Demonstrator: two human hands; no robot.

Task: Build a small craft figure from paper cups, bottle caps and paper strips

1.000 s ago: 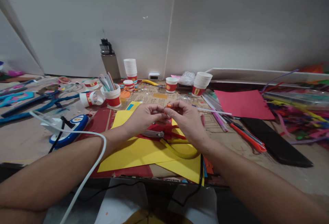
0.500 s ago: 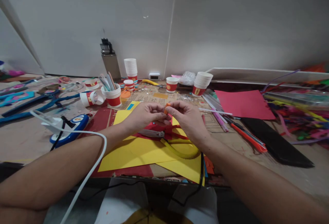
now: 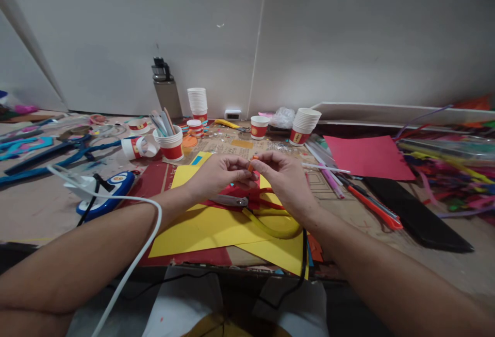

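A small orange strip (image 3: 251, 167), perhaps paper, is pinched between my left hand (image 3: 224, 174) and my right hand (image 3: 284, 177), both closed on it at the fingertips. Most of the strip is covered by the fingers. Below the hands lie scissors (image 3: 270, 223) with yellow and red handles, their blades partly hidden by my left hand. Under the scissors are red paper (image 3: 253, 200) and yellow sheets (image 3: 193, 231). A white cable (image 3: 154, 234) passes over my left forearm.
Paper cups (image 3: 170, 144), one stack with pens in it, stand behind my left hand. A blue power strip (image 3: 112, 192) sits at left. On the right are a red utility knife (image 3: 375, 205), a black case (image 3: 417, 216), a red sheet (image 3: 367, 156) and colourful pipe cleaners (image 3: 460, 182).
The orange strip has turned slightly between my fingertips. Both hands stay in nearly the same place, and the things on the table have not moved.
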